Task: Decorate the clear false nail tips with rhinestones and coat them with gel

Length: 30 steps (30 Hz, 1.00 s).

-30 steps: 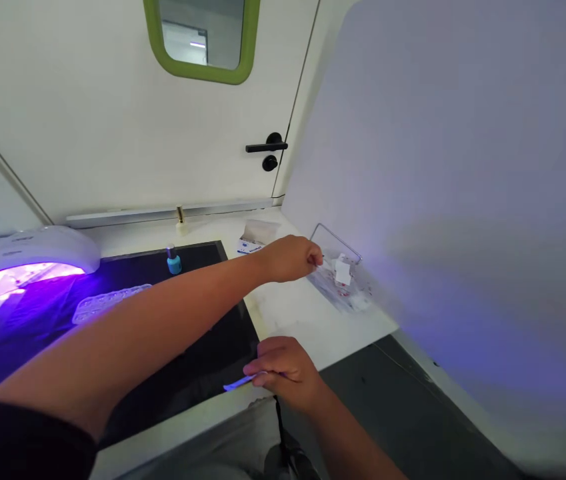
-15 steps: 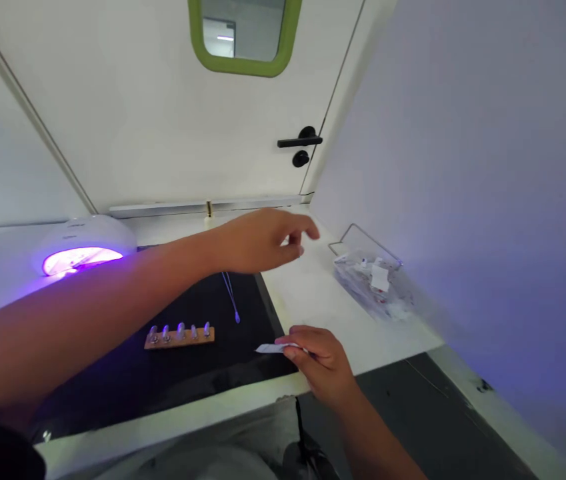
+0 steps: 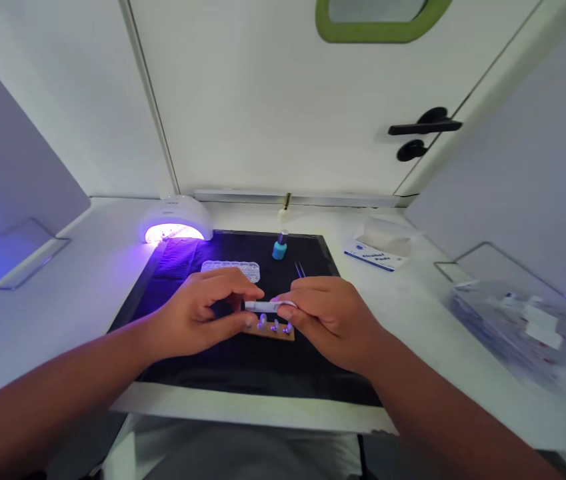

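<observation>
My right hand (image 3: 333, 320) pinches a slim white tube (image 3: 263, 307), held level just above the mat. My left hand (image 3: 213, 310) curls its thumb and fingers around the tube's left end, which looks dark like a cap; its exact contact is partly hidden. Just below the tube is a wooden strip (image 3: 267, 333) with small clear nail tips standing on it, its left part covered by my left hand. Behind the hands lie a clear studded tray (image 3: 243, 269), a turquoise polish bottle (image 3: 279, 249) and the points of tweezers (image 3: 300, 269).
A lit nail lamp (image 3: 177, 217) stands at the back left of the black mat (image 3: 203, 373). An alcohol pads box (image 3: 380, 250) lies to the right. Farther right sits a clear plastic bag (image 3: 523, 333) by a wire frame (image 3: 487, 245). A pale bottle (image 3: 283, 215) stands behind.
My left hand has come back from reaching out to the right and now meets the tube. My right hand has brought the tube over the wooden strip. The view has turned left.
</observation>
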Available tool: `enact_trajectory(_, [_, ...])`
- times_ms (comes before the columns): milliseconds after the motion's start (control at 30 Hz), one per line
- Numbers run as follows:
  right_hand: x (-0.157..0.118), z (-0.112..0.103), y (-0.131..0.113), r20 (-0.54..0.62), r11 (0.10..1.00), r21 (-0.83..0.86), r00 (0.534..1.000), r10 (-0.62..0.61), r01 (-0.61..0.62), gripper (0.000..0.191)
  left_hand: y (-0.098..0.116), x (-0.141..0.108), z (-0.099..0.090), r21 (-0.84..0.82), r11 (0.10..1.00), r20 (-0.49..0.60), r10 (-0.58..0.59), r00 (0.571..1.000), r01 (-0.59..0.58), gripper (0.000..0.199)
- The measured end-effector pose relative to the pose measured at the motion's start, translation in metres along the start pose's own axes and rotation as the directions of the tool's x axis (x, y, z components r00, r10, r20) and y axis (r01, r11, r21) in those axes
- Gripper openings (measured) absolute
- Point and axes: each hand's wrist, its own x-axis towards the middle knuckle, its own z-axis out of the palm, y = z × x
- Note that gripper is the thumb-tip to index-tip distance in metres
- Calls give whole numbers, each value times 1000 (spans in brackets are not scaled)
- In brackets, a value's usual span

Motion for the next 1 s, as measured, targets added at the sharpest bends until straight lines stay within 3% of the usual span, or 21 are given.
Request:
enact_trajectory(100, [7, 9, 7, 38, 999, -4, 999, -32, 33, 41, -7, -7, 3, 24, 998, -118, -59, 991, 62, 17])
enact_trajectory(200, [4, 18, 14, 64, 996, -31, 995, -80, 82, 38, -12, -15, 6, 15, 994, -152, -106, 983, 110, 23])
enact_trajectory(400, [-7, 35, 21, 56, 995, -38, 994, -92, 94, 44, -15, -26, 6, 62, 987, -107, -140, 984, 147, 29])
enact_trajectory(633, [-8, 35, 23, 121, 987, -103, 986, -113, 126, 46, -12, -22, 4, 63, 989, 46, -139, 989, 136, 25])
enact_trajectory(867, [-9, 33, 27, 123, 975, -114, 977, -177, 191, 47, -16, -22, 4, 19, 985, 30, -174, 984, 174, 22])
enact_trajectory(1000, [-11, 31, 27, 129, 972, -112, 973, -190, 205, 46, -13, -22, 3, 111, 989, 47, -98, 994, 93, 23])
